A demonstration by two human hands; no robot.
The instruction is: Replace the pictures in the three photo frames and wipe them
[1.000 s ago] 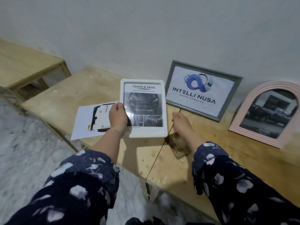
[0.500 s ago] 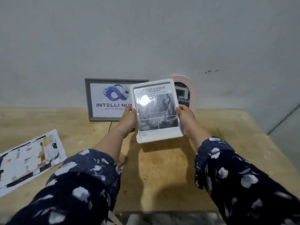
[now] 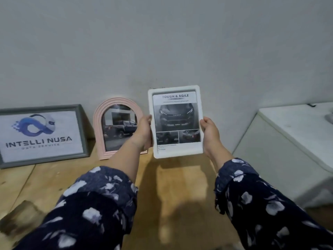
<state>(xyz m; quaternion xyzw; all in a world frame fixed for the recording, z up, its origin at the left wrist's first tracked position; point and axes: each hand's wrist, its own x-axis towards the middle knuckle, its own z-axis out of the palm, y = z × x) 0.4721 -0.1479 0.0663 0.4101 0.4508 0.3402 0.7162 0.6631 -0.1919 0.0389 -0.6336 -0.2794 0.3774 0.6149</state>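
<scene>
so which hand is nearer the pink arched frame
Left. The left hand holds the white frame's left edge, overlapping the pink arched frame in view; the right hand holds its far edge.

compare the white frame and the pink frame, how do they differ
The white frame is rectangular; the pink frame is arched at the top.
The white frame is held up between the left hand and right hand; the pink frame stands on the wooden table, leaning toward the wall.
The white frame shows a sheet headed TOUGH & AGILE with several car photos; the pink frame shows one photo of a dark pickup.
Both hold vehicle pictures.
</scene>
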